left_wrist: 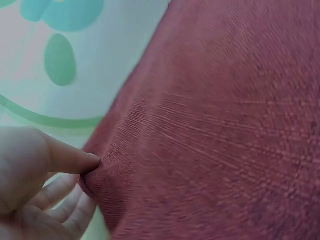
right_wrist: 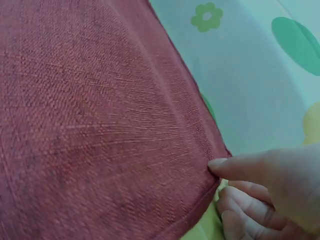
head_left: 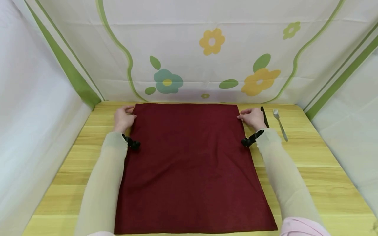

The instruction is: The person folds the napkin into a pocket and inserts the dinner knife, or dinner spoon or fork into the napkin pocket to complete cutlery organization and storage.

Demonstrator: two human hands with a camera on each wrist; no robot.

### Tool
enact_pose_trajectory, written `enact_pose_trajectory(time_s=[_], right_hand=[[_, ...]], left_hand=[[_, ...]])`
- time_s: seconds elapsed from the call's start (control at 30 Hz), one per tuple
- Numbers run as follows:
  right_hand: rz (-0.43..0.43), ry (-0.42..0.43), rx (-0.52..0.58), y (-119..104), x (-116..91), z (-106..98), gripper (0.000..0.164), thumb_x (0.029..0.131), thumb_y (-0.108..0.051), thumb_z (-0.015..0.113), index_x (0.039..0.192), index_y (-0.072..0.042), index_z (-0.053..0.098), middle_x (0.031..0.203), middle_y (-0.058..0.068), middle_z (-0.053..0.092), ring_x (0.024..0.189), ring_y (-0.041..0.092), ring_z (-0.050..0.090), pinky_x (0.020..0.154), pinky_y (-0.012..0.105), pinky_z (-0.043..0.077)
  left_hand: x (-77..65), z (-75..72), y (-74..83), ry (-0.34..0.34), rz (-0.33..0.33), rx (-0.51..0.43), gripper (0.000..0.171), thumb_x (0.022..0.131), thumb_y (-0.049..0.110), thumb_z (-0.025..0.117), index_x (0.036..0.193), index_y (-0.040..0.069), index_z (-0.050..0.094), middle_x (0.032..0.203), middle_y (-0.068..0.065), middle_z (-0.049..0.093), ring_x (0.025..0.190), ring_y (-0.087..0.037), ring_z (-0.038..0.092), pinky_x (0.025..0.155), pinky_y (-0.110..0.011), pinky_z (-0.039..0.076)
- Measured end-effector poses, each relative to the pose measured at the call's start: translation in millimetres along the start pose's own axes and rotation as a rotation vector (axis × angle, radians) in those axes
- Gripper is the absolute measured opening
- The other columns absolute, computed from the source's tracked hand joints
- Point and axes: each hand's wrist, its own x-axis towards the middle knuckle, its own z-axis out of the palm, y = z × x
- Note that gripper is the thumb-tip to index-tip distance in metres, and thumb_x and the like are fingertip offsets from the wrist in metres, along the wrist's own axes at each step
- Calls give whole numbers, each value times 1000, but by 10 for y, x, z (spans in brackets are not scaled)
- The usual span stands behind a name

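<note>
A dark red cloth (head_left: pixel 189 164) lies spread over the middle of the wooden table, with soft wrinkles across its centre. My left hand (head_left: pixel 123 118) pinches its left edge near the far corner; in the left wrist view the thumb lies on top and small creases fan out from the grip. On the opposite side my right hand (head_left: pixel 253 118) pinches the right edge close to the far right corner. The right wrist view shows that thumb pressing on the cloth (right_wrist: pixel 125 125), with the other fingers below the edge.
Just beside my right hand lies a black-handled item, probably a knife (head_left: pixel 264 117), partly hidden by the hand. A fork (head_left: pixel 280 124) lies to its right on the wooden table (head_left: pixel 313 164). A white curtain with printed flowers (head_left: pixel 189 49) hangs behind the table's far edge.
</note>
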Motion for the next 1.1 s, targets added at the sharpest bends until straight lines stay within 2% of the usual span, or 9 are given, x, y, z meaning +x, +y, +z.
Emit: enact_pose_trajectory(time_s=[0.2,0.3,0.47,0.6,0.73,0.8,0.87,0.97,1.1], right_hand=[[-4,59,-8,-16,20,53,37,91,-24,80,119,-1,74,100,13,75,77,14,66,64,26,50],[-23,73,-7,-11,23,58,36,90,-24,80,117,-1,75,100,14,75,77,16,67,62,25,49],[-150,0,-27,-29,-82,9,43,93,-27,77,126,0,70,115,20,70,96,30,68,71,32,54],[-298,-159,-146,-123,-332,-51,60,94,-33,76,139,3,59,138,26,57,115,42,59,95,49,50],[-437,-316,-291,-203,-758,-33,84,94,-43,74,153,5,39,159,29,30,141,47,34,115,58,27],[-501,-369,-331,-214,-1002,34,93,93,-48,73,158,3,30,164,27,18,149,47,14,117,63,17],[-566,-406,-364,-196,-1222,125,100,91,-54,72,161,-1,24,166,25,10,150,49,6,115,68,14],[-638,-440,-417,-132,-1457,264,107,88,-65,70,163,-8,20,167,22,6,150,49,2,113,70,15],[-666,-455,-492,-2,-1595,378,112,83,-75,67,165,-15,20,168,18,6,151,46,3,115,67,14]], left_hand=[[64,58,-72,43,22,63,43,95,-3,60,138,1,63,123,-24,63,112,-37,59,98,-47,47],[78,64,-89,26,39,82,40,97,1,61,138,1,62,128,-24,60,115,-38,57,99,-50,46],[-37,37,-55,-59,196,176,45,100,9,64,143,-2,55,141,-29,51,126,-45,49,103,-58,41],[-330,-15,26,-194,350,314,54,102,21,64,148,-3,48,150,-30,42,136,-48,39,110,-61,32],[-768,-56,93,-339,438,421,69,103,39,62,155,0,39,159,-27,29,144,-47,27,114,-63,25],[-1003,-47,113,-401,468,457,80,101,49,62,158,2,34,163,-25,22,147,-46,21,116,-63,20],[-1215,-12,118,-452,502,494,92,95,62,62,161,5,29,166,-23,16,150,-45,15,117,-63,16],[-1468,70,106,-520,559,542,112,84,76,64,164,10,21,168,-20,8,152,-43,8,118,-62,11],[-1655,162,28,-585,598,601,128,71,84,68,165,15,17,168,-18,5,151,-44,4,116,-67,11]])
